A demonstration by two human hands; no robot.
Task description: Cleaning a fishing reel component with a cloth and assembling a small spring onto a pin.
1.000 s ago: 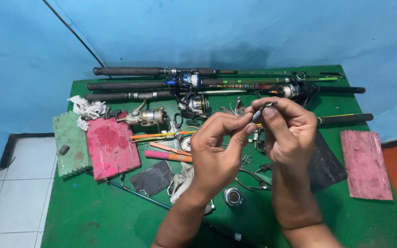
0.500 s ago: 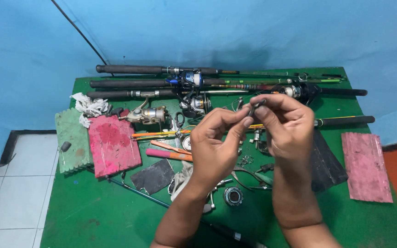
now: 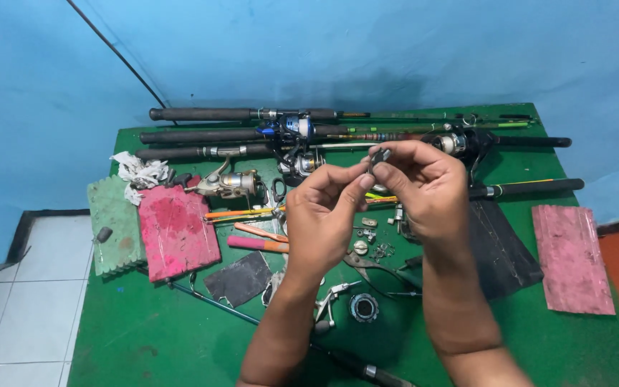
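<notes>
My left hand (image 3: 324, 215) and my right hand (image 3: 420, 190) are raised together above the middle of the green table (image 3: 145, 337). Between their fingertips they pinch a small dark metal reel part (image 3: 377, 158). Below the hands lie several loose small reel parts (image 3: 367, 233), a round metal spool piece (image 3: 363, 307) and a reel handle piece (image 3: 331, 297). A silver spinning reel (image 3: 227, 183) sits left of the hands.
Several fishing rods with reels (image 3: 295, 129) lie across the far edge. A pink pad (image 3: 177, 229) and a green pad (image 3: 112, 226) lie at left, another pink pad (image 3: 573, 258) at right, a black sheet (image 3: 503, 247) beside my right forearm. Orange and pink tools (image 3: 259, 240) lie near.
Both hands have stayed together on the small part, shifting slightly up the view, with small finger movements around the piece.
</notes>
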